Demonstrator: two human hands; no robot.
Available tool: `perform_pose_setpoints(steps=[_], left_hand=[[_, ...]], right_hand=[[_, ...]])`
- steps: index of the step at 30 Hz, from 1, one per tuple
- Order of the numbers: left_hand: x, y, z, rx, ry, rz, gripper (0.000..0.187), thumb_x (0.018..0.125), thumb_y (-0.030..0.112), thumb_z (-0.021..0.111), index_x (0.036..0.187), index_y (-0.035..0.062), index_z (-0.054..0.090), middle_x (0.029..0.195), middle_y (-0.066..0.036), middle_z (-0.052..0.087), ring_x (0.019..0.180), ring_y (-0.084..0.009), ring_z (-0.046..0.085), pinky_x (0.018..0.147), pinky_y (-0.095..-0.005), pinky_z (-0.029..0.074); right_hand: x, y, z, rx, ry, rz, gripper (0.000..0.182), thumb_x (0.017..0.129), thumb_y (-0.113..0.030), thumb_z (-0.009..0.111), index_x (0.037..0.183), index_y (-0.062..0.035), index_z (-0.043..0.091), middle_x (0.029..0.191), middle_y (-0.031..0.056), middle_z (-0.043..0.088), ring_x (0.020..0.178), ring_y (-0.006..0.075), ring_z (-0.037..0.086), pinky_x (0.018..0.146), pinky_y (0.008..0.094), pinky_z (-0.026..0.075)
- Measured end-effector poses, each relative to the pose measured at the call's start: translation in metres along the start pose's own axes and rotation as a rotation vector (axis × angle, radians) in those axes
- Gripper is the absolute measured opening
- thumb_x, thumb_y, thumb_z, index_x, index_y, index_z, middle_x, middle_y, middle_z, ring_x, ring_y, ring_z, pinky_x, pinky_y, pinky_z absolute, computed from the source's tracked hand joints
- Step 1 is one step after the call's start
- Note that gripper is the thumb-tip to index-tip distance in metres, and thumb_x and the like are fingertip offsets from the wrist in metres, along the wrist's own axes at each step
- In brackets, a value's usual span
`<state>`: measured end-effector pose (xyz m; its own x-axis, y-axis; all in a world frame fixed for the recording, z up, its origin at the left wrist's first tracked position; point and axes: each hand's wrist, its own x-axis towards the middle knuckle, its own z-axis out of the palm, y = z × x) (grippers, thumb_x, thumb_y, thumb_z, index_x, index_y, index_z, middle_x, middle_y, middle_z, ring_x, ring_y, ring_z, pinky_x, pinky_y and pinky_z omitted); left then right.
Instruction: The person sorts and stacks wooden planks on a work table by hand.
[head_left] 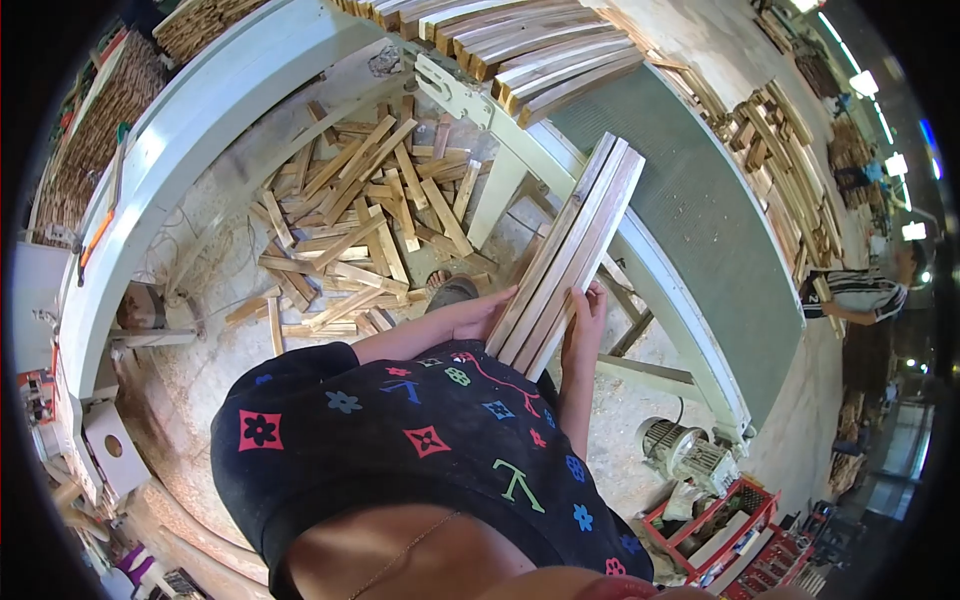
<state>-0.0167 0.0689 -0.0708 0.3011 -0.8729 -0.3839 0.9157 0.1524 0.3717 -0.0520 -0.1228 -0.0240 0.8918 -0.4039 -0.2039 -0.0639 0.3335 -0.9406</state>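
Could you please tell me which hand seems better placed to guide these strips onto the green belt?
Probably the right hand: it holds the strips on the side nearer the belt, while the left hand is on the opposite side.

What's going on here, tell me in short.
A person's left hand and right hand hold a few wooden strips side by side, near ends by the black shirt. Their far ends show against the green belt; whether they touch it, I can't tell. Other strips lie in a row farther along, and loose wood pieces litter the floor.
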Motion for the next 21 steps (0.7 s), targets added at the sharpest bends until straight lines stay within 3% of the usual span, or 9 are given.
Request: perform_pose_setpoints(steps=[5, 8, 11, 14, 21], left_hand=[[0.005, 0.011, -0.001, -0.081, -0.079, -0.068, 0.072, 0.096, 0.060, 0.046, 0.149, 0.0120, 0.037, 0.147, -0.014, 0.046, 0.132, -0.0301, 0.048, 0.110, -0.0495, 0.037], [0.004, 0.014, 0.006, -0.075, -0.121, -0.045, 0.082, 0.092, 0.067, 0.047, 0.149, 0.0073, 0.037, 0.148, -0.016, 0.045, 0.135, -0.0321, 0.045, 0.112, -0.0501, 0.033], [0.004, 0.017, 0.004, -0.148, -0.179, -0.075, 0.072, 0.096, 0.062, 0.044, 0.147, 0.0112, 0.042, 0.145, -0.014, 0.049, 0.130, -0.0296, 0.050, 0.109, -0.0481, 0.038], [-0.006, 0.022, 0.024, -0.057, -0.004, -0.097, 0.074, 0.096, 0.063, 0.043, 0.148, 0.0111, 0.041, 0.146, -0.014, 0.048, 0.130, -0.0290, 0.050, 0.109, -0.0482, 0.038], [-0.009, 0.019, 0.009, -0.069, -0.008, -0.108, 0.073, 0.097, 0.063, 0.041, 0.151, 0.0144, 0.034, 0.150, -0.011, 0.042, 0.135, -0.0278, 0.045, 0.110, -0.0476, 0.037]], right_hand=[[0.024, 0.006, -0.007, -0.024, -0.030, 0.025, 0.034, 0.091, -0.019, 0.070, 0.115, -0.0052, 0.050, 0.100, 0.0030, 0.052, 0.097, 0.0118, 0.050, 0.088, 0.0278, 0.041], [0.019, -0.020, 0.010, -0.055, -0.003, 0.013, 0.038, 0.091, -0.019, 0.070, 0.119, -0.0046, 0.049, 0.097, 0.0024, 0.052, 0.095, 0.0124, 0.051, 0.087, 0.0270, 0.041], [0.021, -0.022, 0.005, -0.138, -0.025, 0.001, 0.046, 0.090, -0.017, 0.070, 0.128, -0.0043, 0.048, 0.100, 0.0067, 0.061, 0.093, 0.0144, 0.057, 0.083, 0.0277, 0.045], [0.020, -0.017, -0.002, -0.139, 0.022, -0.017, 0.046, 0.090, -0.015, 0.069, 0.130, -0.0058, 0.049, 0.100, 0.0090, 0.064, 0.092, 0.0147, 0.060, 0.080, 0.0282, 0.047], [0.015, -0.002, -0.012, -0.039, 0.067, -0.044, 0.043, 0.091, -0.009, 0.068, 0.129, -0.0061, 0.048, 0.098, 0.0075, 0.066, 0.087, 0.0138, 0.061, 0.078, 0.0265, 0.048]])
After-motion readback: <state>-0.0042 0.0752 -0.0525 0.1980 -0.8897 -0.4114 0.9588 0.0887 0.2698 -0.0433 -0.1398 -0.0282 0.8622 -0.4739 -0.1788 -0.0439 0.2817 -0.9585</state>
